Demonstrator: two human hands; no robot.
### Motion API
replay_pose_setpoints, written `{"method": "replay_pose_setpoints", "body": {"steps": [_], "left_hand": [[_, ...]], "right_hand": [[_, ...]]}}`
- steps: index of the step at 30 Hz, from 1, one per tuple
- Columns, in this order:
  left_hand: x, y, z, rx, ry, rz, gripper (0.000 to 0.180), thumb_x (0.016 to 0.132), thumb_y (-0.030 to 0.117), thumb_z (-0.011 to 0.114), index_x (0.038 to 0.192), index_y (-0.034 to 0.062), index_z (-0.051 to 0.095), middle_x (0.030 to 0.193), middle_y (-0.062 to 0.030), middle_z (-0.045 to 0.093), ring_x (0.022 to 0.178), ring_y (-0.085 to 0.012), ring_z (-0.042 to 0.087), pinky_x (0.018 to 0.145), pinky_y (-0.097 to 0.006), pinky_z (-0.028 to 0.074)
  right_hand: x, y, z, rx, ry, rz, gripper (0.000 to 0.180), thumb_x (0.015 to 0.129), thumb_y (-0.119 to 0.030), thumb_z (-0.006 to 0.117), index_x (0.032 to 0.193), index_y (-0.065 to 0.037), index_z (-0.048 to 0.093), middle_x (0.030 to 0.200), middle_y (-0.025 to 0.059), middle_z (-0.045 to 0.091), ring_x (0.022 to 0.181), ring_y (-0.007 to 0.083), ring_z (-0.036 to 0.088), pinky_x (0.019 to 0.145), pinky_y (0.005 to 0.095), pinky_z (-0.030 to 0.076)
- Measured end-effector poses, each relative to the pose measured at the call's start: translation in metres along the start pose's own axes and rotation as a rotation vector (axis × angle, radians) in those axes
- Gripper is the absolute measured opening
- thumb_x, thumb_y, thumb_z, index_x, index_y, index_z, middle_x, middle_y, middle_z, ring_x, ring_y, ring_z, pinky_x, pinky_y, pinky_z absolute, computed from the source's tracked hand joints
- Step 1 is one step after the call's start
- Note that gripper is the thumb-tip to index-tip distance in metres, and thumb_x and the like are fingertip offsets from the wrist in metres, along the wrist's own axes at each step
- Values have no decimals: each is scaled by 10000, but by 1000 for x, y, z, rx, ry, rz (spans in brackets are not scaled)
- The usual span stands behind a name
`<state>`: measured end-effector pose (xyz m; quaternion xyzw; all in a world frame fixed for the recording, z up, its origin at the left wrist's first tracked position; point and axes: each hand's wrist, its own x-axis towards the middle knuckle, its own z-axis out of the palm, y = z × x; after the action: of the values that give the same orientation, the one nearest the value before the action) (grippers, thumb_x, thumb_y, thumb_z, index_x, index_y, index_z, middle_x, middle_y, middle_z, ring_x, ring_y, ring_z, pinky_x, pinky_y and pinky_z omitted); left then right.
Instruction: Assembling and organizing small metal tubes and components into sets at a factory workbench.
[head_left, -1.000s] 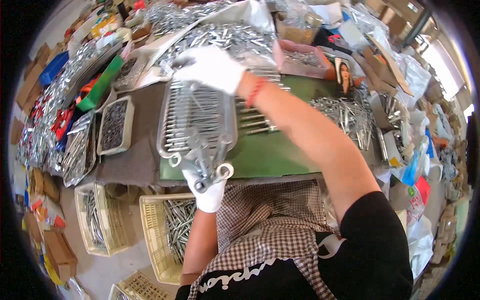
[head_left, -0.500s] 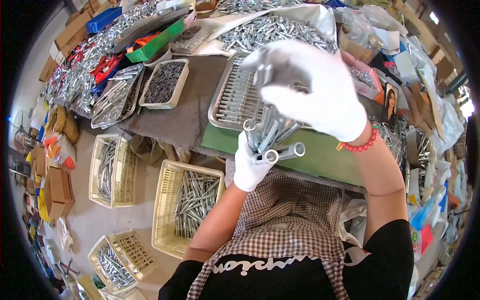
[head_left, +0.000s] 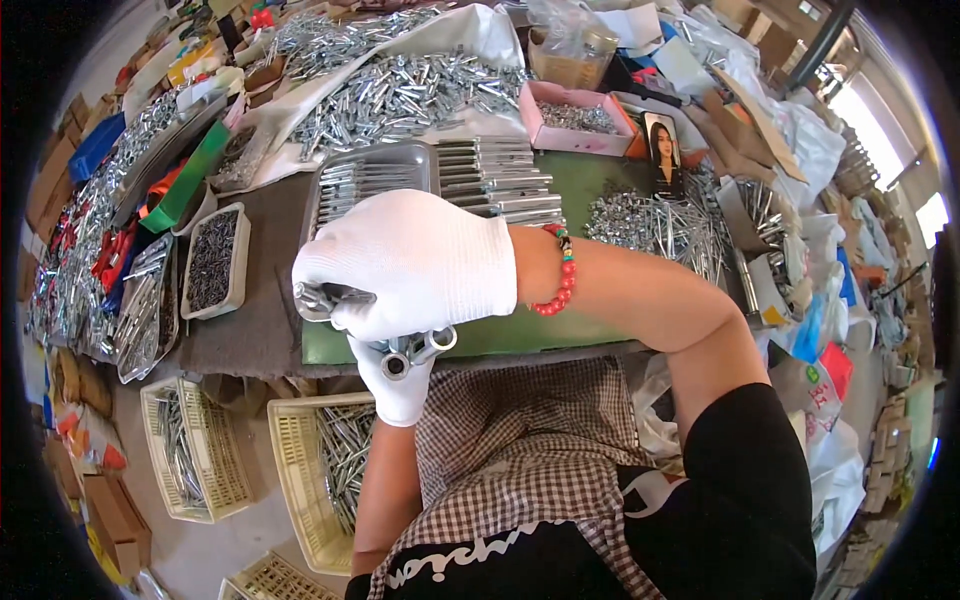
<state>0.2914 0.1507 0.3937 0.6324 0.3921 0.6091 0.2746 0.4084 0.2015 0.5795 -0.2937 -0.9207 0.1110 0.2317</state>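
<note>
Both hands wear white knit gloves. My left hand point(head_left: 397, 388) is closed around a bundle of shiny metal tubes point(head_left: 436, 344), with open round ends sticking out at several angles. My right hand point(head_left: 415, 255) is curled over the top of that bundle, hiding most of it. Metal tube ends point(head_left: 314, 298) show by its thumb and fingers; which hand bears them is hard to tell. Behind the hands lies a grey metal tray point(head_left: 425, 165) with rows of slim metal rods. More thick rods point(head_left: 505, 180) are lined up at its right.
A green mat point(head_left: 590, 290) covers the bench front. Left stands a white tub point(head_left: 240, 270) of dark small parts. Loose metal sleeves point(head_left: 410, 100) are heaped at the back. A pink box point(head_left: 535, 130), a phone point(head_left: 664, 155) and pins point(head_left: 690, 235) lie right. Cream crates point(head_left: 290, 470) stand below.
My right hand has come down and leftward onto the bundle in my left hand. The view has turned to the right, so the bench appears shifted left.
</note>
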Motion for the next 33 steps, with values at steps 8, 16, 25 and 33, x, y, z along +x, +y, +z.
{"method": "replay_pose_setpoints", "body": {"steps": [8, 16, 25, 33], "left_hand": [[-1, 1, 4, -259, 39, -150, 718, 663, -55, 745, 1256, 26, 348, 1144, -85, 498, 1009, -175, 527, 876, -318, 455], [-7, 0, -9, -183, 82, -204, 524, 734, -4, 714, 1156, 95, 420, 1059, -70, 512, 886, -181, 571, 689, -372, 546], [-6, -1, -13, -284, -66, -275, 821, 649, 173, 850, 1266, 33, 328, 1123, -96, 529, 958, -175, 577, 795, -316, 509], [-3, 15, 0, -440, 172, -453, 731, 586, 56, 822, 1177, 70, 392, 1036, -61, 493, 904, -179, 551, 767, -364, 523]], "right_hand": [[-2, 20, 5, 176, -72, 5, 315, 704, -305, 618, 936, -98, 671, 888, 121, 657, 839, 292, 633, 776, 387, 506], [37, 104, 8, 124, 202, 343, 294, 813, -346, 563, 960, -122, 684, 930, 100, 676, 850, 278, 645, 798, 364, 502], [52, 177, 71, -205, 43, 421, 220, 810, -250, 517, 914, -170, 692, 978, 101, 668, 933, 279, 624, 839, 389, 481], [75, 172, 100, -446, 38, 492, 226, 759, -259, 639, 862, -62, 680, 844, 171, 665, 821, 332, 647, 749, 424, 521]]}}
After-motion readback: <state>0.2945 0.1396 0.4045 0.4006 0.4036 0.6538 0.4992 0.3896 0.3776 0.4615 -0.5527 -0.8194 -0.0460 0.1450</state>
